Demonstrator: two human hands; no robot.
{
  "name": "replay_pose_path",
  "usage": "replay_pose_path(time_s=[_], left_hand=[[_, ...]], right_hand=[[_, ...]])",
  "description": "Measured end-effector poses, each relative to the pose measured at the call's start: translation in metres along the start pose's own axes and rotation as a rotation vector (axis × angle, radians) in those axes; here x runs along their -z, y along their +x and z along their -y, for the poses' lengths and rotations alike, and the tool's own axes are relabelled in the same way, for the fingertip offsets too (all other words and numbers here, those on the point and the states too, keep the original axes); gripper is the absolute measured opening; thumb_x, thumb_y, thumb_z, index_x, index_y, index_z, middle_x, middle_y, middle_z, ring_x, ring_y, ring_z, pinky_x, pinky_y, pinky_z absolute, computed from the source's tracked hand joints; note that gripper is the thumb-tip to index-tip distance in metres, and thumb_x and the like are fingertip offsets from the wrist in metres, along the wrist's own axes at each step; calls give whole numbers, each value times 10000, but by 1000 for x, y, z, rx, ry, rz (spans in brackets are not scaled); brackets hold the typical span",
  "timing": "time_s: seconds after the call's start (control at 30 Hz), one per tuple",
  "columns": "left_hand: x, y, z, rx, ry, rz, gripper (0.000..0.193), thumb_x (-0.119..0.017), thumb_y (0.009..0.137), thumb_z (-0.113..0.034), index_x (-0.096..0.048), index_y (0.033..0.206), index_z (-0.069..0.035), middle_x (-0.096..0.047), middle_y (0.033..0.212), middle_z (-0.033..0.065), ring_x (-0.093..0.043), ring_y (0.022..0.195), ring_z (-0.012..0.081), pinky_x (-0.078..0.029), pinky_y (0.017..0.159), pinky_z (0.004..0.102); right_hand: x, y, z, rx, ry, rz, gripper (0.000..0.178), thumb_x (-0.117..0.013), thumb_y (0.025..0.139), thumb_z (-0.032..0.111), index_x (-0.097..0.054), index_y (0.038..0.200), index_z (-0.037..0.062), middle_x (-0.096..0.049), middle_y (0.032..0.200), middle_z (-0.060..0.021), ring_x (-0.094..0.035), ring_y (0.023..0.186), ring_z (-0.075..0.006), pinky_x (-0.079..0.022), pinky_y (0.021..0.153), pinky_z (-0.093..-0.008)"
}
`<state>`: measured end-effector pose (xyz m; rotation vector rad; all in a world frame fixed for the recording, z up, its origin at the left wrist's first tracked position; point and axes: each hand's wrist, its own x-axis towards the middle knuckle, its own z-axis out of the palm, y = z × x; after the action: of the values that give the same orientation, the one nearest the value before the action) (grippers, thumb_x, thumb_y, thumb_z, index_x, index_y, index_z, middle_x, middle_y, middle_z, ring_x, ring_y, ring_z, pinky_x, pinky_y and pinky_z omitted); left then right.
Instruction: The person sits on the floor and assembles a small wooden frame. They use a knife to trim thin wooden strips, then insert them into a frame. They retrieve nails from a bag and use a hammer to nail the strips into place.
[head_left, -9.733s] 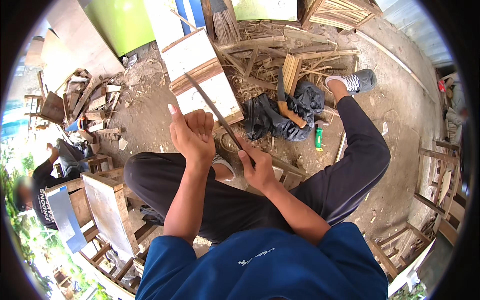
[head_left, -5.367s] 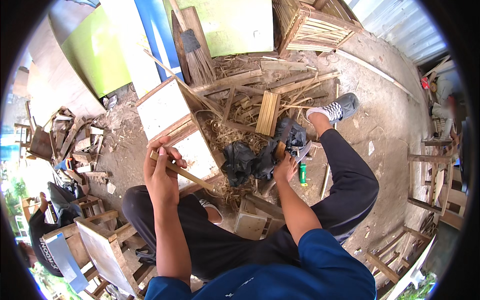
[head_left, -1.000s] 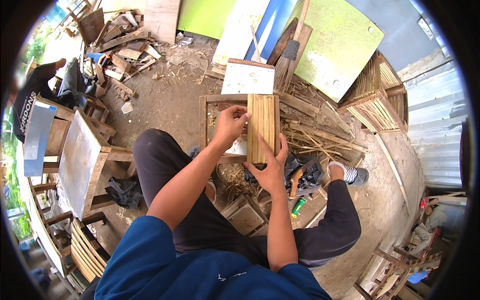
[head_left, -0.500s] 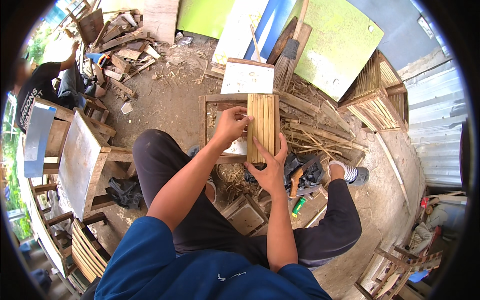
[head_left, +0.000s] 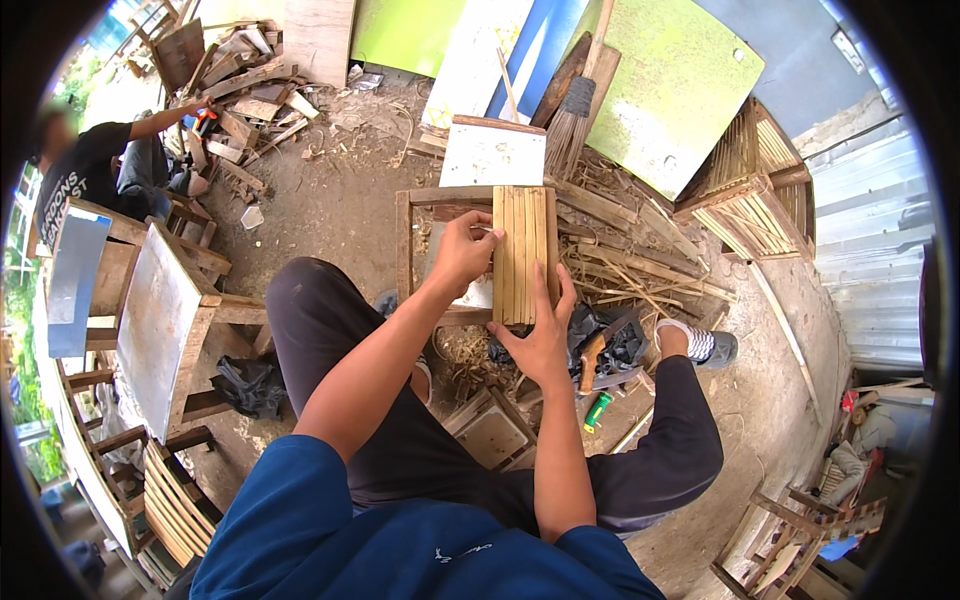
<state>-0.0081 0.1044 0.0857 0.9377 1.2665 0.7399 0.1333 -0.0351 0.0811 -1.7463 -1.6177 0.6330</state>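
Observation:
A row of narrow wooden slats (head_left: 517,265) lies side by side across the right part of a low wooden frame (head_left: 404,250) between my legs. At the slats' left edge, my left hand (head_left: 464,252) is closed, thumb and fingertips pinched together. Whatever is in that pinch is too small to make out. My right hand (head_left: 542,338) rests at the slats' near right corner with fingers spread; one fingertip lies on the slats and the thumb is by their near end.
A handsaw (head_left: 592,360) and a green-handled tool (head_left: 598,411) lie on the ground by my right foot. Wood strips (head_left: 640,265) are heaped right of the frame. A broom (head_left: 578,110) leans behind it. At the left are a table (head_left: 165,320) and a person (head_left: 90,165) near a scrap-wood pile (head_left: 245,105).
My right hand's raised finger has shifted slightly right and up on the slats. My left hand stays nearly in place. The person at the left has stretched an arm toward the scrap wood.

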Motion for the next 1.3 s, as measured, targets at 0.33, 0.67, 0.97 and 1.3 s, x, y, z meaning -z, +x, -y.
replay_pose_path(time_s=[0.33,0.67,0.97,1.3], left_hand=[[-11,5,27,-61,-117,-8,236,-562,1094,-175,-553,1296,-54,-714,1038,120,-663,859,158,-535,645,322],[-26,-3,35,-161,-212,-62,251,-521,1107,-190,-547,1334,-85,-683,1028,110,-630,857,132,-511,708,316],[-32,-1,15,57,-252,-90,396,-539,1108,-301,-569,1376,-11,-691,1166,140,-680,1002,199,-569,865,367],[-46,2,27,-5,-312,-98,425,-537,1120,-344,-618,1327,18,-718,1133,112,-694,975,184,-582,849,344]], right_hand=[[-5,0,5,-39,99,-64,1399,-948,702,131,52,1677,46,-212,1631,-284,-268,1518,-479,-335,1221,-580],[7,1,-10,-59,169,-5,1139,-935,752,141,-265,1672,106,-282,1658,-147,-335,1529,-347,-373,1230,-471],[5,2,-16,31,122,20,991,-870,836,139,-307,1651,88,-279,1664,-155,-327,1543,-358,-352,1242,-465],[-6,6,-25,-74,174,-21,840,-623,1036,180,-112,1698,99,-239,1685,-227,-262,1568,-414,-301,1259,-498]])
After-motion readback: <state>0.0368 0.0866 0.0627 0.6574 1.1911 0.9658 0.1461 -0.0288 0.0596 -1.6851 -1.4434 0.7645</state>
